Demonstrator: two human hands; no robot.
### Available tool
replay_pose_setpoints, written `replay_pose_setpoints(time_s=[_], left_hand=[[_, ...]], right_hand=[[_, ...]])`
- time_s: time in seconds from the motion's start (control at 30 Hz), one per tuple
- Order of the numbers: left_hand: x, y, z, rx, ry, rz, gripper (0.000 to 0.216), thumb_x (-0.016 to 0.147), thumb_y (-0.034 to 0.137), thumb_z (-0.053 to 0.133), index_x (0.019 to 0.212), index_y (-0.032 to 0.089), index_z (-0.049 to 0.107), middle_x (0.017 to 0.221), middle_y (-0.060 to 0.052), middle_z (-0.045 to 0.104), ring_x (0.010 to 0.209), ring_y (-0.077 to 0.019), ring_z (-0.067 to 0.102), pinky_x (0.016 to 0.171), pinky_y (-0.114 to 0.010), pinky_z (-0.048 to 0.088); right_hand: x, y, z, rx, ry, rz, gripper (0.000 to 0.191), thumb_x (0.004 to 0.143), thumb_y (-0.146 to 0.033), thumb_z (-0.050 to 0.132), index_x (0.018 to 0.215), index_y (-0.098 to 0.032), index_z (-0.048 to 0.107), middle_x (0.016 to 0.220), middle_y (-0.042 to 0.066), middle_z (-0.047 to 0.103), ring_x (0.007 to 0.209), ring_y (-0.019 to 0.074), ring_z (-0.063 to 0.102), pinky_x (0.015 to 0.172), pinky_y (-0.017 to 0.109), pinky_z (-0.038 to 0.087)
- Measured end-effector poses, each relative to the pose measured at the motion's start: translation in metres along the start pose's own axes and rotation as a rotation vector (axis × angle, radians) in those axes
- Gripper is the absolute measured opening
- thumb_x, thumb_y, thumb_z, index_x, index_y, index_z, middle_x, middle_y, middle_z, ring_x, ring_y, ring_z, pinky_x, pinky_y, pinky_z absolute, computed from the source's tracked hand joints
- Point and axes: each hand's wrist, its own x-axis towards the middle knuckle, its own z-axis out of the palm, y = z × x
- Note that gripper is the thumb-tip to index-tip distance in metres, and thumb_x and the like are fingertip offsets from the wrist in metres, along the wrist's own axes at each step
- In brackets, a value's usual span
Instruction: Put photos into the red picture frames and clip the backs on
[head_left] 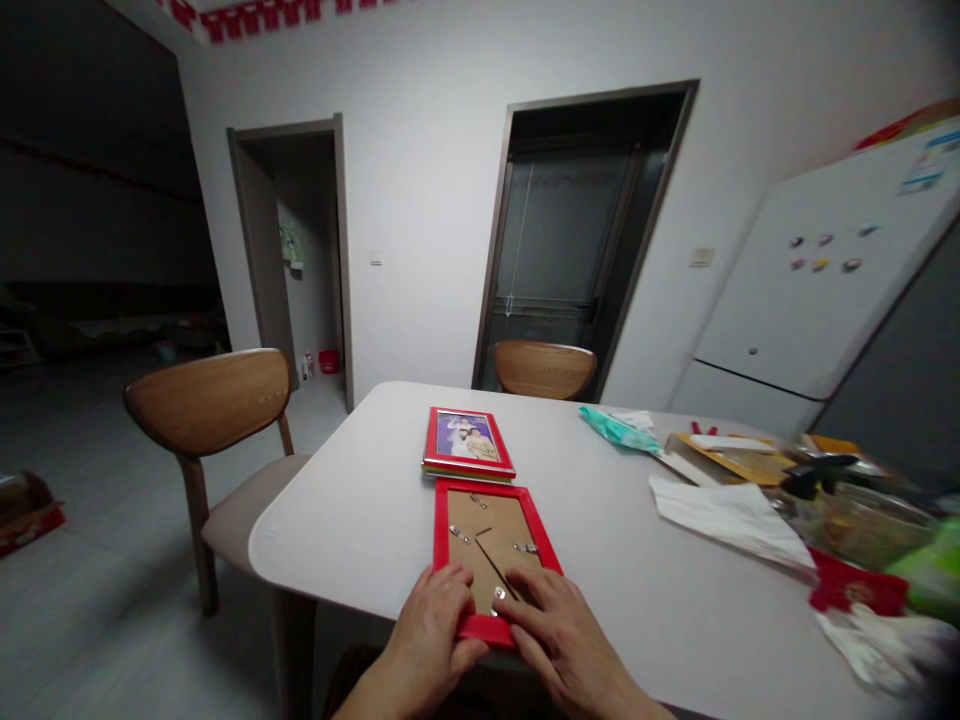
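A red picture frame (537,522) lies face down at the table's near edge, its brown backing board (480,515) upward. Several small metal clips sit on the board, and a dark slanting strip crosses its middle. My left hand (435,630) grips the frame's near left corner, fingers curled on top and thumb at the near rim. My right hand (559,635) is closed on the near right side, its fingertips by a metal clip (499,594) and its thumb under the edge. Just beyond lies a stack of frames, with a photo in a red frame (469,440) on top.
The white table (360,500) holds clutter on the right: a teal packet (621,428), white paper (739,520), a clear container (874,525) and a red packet (855,585). Wooden chairs stand left (210,400) and at the far side (545,370). A white fridge (832,270) is at right.
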Motion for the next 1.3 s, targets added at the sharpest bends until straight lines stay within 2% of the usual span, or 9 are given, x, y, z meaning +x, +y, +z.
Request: replay_pose_setpoints(time_s=[0.27, 0.4, 0.53, 0.6, 0.67, 0.83, 1.03, 1.17, 1.3], left_hand=[[-0.002, -0.004, -0.005, 0.026, -0.031, -0.027, 0.043, 0.066, 0.022, 0.061, 0.106, 0.013, 0.049, 0.123, -0.012, 0.045, 0.116, -0.0231, 0.036, 0.099, -0.041, 0.026], [-0.001, -0.003, -0.006, 0.005, -0.038, -0.044, 0.036, 0.065, 0.021, 0.061, 0.099, 0.013, 0.054, 0.122, -0.011, 0.046, 0.116, -0.0232, 0.035, 0.1, -0.04, 0.026], [0.0, -0.002, -0.009, -0.022, -0.036, -0.082, 0.048, 0.061, 0.019, 0.063, 0.106, 0.013, 0.05, 0.123, -0.012, 0.044, 0.117, -0.0221, 0.035, 0.099, -0.038, 0.027], [0.0, -0.002, -0.01, -0.026, -0.031, -0.089, 0.046, 0.059, 0.019, 0.064, 0.103, 0.013, 0.052, 0.124, -0.011, 0.043, 0.118, -0.0218, 0.034, 0.099, -0.036, 0.027], [0.001, -0.002, -0.01, -0.024, -0.027, -0.09, 0.038, 0.059, 0.02, 0.065, 0.095, 0.014, 0.055, 0.124, -0.011, 0.043, 0.118, -0.0216, 0.033, 0.099, -0.034, 0.027], [0.002, -0.001, -0.01, 0.002, -0.026, -0.1, 0.035, 0.06, 0.021, 0.064, 0.093, 0.015, 0.056, 0.124, -0.01, 0.044, 0.118, -0.0212, 0.034, 0.099, -0.033, 0.028], [0.0, 0.0, -0.007, 0.013, -0.015, -0.122, 0.054, 0.059, 0.02, 0.064, 0.109, 0.009, 0.049, 0.124, -0.013, 0.043, 0.117, -0.0207, 0.035, 0.098, -0.03, 0.028], [0.001, -0.004, -0.005, -0.002, -0.029, -0.115, 0.051, 0.056, 0.019, 0.065, 0.105, 0.011, 0.052, 0.123, -0.012, 0.045, 0.116, -0.0202, 0.036, 0.098, -0.029, 0.029], [0.001, -0.006, -0.007, -0.015, -0.034, -0.108, 0.037, 0.056, 0.018, 0.064, 0.092, 0.015, 0.058, 0.123, -0.009, 0.045, 0.117, -0.0189, 0.035, 0.098, -0.028, 0.029]], right_hand=[[0.004, -0.005, -0.004, -0.03, -0.066, -0.117, 0.029, 0.072, -0.035, 0.049, 0.1, -0.029, 0.055, 0.108, 0.005, 0.049, 0.099, 0.0218, 0.043, 0.081, 0.036, 0.036], [0.001, 0.004, -0.001, 0.013, -0.068, -0.09, 0.033, 0.073, -0.035, 0.048, 0.105, -0.029, 0.053, 0.111, 0.006, 0.048, 0.101, 0.0219, 0.043, 0.084, 0.037, 0.035], [0.01, 0.024, 0.002, -0.02, 0.027, 0.161, 0.038, 0.077, -0.034, 0.039, 0.111, -0.021, 0.051, 0.113, 0.011, 0.048, 0.102, 0.022, 0.043, 0.084, 0.036, 0.036], [0.02, 0.034, 0.003, -0.088, 0.036, 0.309, 0.036, 0.077, -0.032, 0.036, 0.104, -0.018, 0.055, 0.109, 0.012, 0.05, 0.098, 0.0226, 0.045, 0.081, 0.035, 0.037], [0.028, 0.04, 0.004, -0.128, -0.005, 0.371, 0.032, 0.078, -0.031, 0.035, 0.095, -0.019, 0.059, 0.103, 0.011, 0.052, 0.091, 0.0214, 0.047, 0.078, 0.033, 0.037], [0.033, 0.034, 0.002, -0.14, -0.099, 0.353, 0.034, 0.08, -0.032, 0.029, 0.082, -0.019, 0.061, 0.097, 0.009, 0.053, 0.087, 0.0184, 0.048, 0.077, 0.029, 0.036], [0.024, 0.03, -0.001, -0.197, -0.178, 0.367, 0.042, 0.08, -0.044, 0.028, 0.101, -0.02, 0.055, 0.12, 0.012, 0.043, 0.1, 0.0248, 0.044, 0.081, 0.037, 0.034], [0.03, 0.027, -0.001, -0.172, -0.133, 0.375, 0.04, 0.08, -0.043, 0.029, 0.101, -0.021, 0.055, 0.118, 0.011, 0.046, 0.104, 0.0251, 0.042, 0.084, 0.038, 0.032], [0.051, 0.013, 0.007, -0.081, -0.097, 0.279, 0.036, 0.082, -0.035, 0.027, 0.103, -0.021, 0.054, 0.116, 0.009, 0.048, 0.105, 0.022, 0.041, 0.086, 0.034, 0.03]])
